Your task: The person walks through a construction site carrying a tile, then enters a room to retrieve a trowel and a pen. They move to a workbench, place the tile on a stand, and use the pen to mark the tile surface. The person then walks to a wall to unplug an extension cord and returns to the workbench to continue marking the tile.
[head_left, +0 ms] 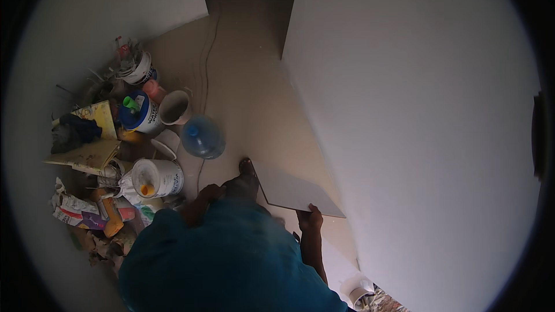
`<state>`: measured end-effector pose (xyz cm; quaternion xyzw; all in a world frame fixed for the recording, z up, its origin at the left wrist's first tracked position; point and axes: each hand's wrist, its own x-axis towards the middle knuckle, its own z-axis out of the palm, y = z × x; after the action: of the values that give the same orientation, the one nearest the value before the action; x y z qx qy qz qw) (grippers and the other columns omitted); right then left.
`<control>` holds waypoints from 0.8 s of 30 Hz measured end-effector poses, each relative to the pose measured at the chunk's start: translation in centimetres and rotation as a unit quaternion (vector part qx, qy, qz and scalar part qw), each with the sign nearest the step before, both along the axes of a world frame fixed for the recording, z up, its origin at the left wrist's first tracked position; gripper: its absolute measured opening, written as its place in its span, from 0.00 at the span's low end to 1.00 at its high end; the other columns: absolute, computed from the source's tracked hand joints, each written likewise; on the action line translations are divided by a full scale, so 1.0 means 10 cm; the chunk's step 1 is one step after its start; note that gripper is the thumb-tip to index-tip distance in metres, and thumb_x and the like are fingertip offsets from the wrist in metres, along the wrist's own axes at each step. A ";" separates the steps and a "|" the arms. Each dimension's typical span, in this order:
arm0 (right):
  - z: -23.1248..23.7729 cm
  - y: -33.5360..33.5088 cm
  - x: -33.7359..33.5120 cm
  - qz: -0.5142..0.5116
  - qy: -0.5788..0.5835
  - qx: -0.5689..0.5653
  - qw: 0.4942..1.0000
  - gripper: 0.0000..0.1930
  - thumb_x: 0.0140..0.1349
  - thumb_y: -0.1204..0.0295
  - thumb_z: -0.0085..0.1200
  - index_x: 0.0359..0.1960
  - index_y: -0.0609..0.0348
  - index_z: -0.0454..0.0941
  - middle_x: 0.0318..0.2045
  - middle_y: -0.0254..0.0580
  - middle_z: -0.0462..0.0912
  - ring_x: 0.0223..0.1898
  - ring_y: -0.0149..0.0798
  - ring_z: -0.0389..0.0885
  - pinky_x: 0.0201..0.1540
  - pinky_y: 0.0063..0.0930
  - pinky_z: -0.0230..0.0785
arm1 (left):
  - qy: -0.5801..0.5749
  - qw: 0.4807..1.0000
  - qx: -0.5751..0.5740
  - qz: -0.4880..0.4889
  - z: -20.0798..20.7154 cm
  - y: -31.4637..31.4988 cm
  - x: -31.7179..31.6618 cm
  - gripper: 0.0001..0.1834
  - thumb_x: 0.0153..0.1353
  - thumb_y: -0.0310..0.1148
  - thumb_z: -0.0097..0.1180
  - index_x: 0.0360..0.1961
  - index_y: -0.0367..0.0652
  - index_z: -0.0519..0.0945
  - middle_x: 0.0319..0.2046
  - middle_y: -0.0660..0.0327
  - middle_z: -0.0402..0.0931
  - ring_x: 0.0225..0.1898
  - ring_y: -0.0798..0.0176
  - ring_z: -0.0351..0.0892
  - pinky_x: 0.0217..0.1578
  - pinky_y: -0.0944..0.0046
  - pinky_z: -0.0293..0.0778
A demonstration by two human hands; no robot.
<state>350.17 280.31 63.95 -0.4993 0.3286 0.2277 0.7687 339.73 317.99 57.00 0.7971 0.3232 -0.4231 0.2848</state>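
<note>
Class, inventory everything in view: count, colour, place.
Panel: one, pale grey, centre
Bottle: one, blue, left of panel
Buckets: five or more, whitish, four left, one lower right
Object: one, green, on blue lid
Container: one, pink, among buckets
Sheets: two or more, yellow, left
Cables: unclear count, dark, beige floor
Clutter: uncountable, mixed, left, lower right
Walls: several, pale, both sides
Shirt: one, teal, bottom
Foot: one, shadowed, by panel
Left hand: one, bare, left of panel
Right hand: one, bare, gripping panel

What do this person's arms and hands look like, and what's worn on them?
The left hand and right hand are ungloved, with ordinary human fingers. The visible forearms are bare, below a plain-looking teal top. It's too dim to tell whether there are rings.
</note>
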 end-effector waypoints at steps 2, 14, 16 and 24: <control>0.11 0.35 0.37 0.020 0.003 0.020 1.000 0.22 0.58 0.77 0.39 0.57 0.63 0.56 0.54 0.55 0.64 0.57 0.55 0.64 0.58 0.55 0.60 | 0.018 1.000 -0.018 -0.004 0.03 0.27 0.22 0.29 0.63 0.53 0.33 0.34 0.41 0.80 0.41 0.45 0.76 0.44 0.47 0.76 0.45 0.49 0.70; 0.30 2.74 2.98 0.083 0.111 0.085 0.987 0.17 0.57 0.75 0.47 0.50 0.62 0.64 0.48 0.49 0.68 0.50 0.52 0.69 0.51 0.58 0.66 | -0.218 0.928 0.024 0.301 -0.73 2.41 1.60 0.18 0.60 0.43 0.44 0.38 0.42 0.79 0.31 0.54 0.80 0.32 0.55 0.80 0.38 0.56 0.74; 0.24 3.12 3.43 0.137 0.118 0.095 0.979 0.18 0.57 0.75 0.48 0.50 0.61 0.65 0.46 0.48 0.71 0.49 0.50 0.71 0.51 0.56 0.66 | -0.243 0.906 0.001 0.346 -0.87 2.63 1.61 0.19 0.63 0.41 0.45 0.44 0.37 0.76 0.29 0.55 0.80 0.27 0.62 0.80 0.30 0.63 0.77; 0.07 4.68 5.42 0.397 0.008 0.096 0.913 0.17 0.56 0.74 0.50 0.48 0.61 0.67 0.45 0.48 0.74 0.48 0.50 0.74 0.50 0.53 0.69 | -0.026 0.786 -0.085 0.611 -0.76 2.65 2.24 0.15 0.59 0.42 0.49 0.44 0.47 0.75 0.36 0.59 0.79 0.36 0.54 0.81 0.35 0.50 0.74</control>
<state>404.41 327.09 64.67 -0.5109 0.0863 0.5484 0.6563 362.12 344.47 49.44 0.4160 0.6982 -0.1652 0.5587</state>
